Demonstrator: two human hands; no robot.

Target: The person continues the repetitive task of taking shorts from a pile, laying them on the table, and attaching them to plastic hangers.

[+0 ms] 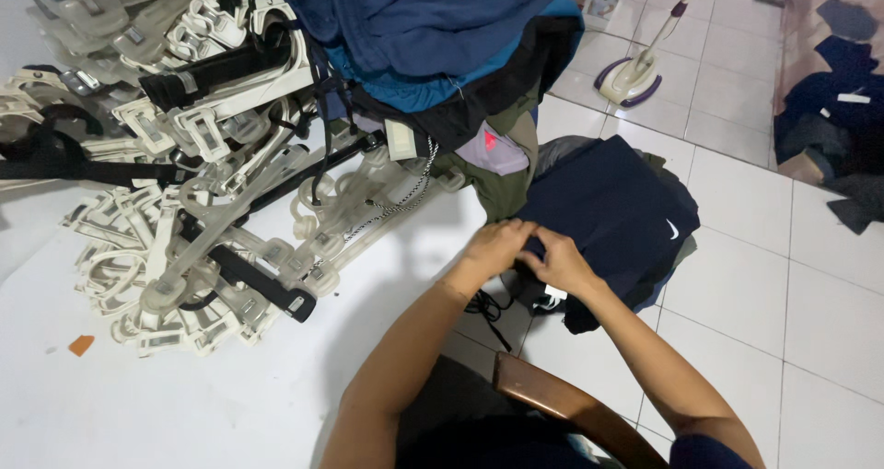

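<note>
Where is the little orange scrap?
In the head view, the little orange scrap lies on the white table at the far left, just below the pile of cream hangers.

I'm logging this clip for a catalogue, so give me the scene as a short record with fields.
left hand: left hand pressed on the edge of the dark navy garment
right hand: right hand beside it, gripping the same garment's edge
garment position: draped off the white table edge, above the tiled floor
on table: pile of white plastic hangers, stack of folded clothes
foreground: wooden chair back
background: upright cleaning appliance on the floor
</note>
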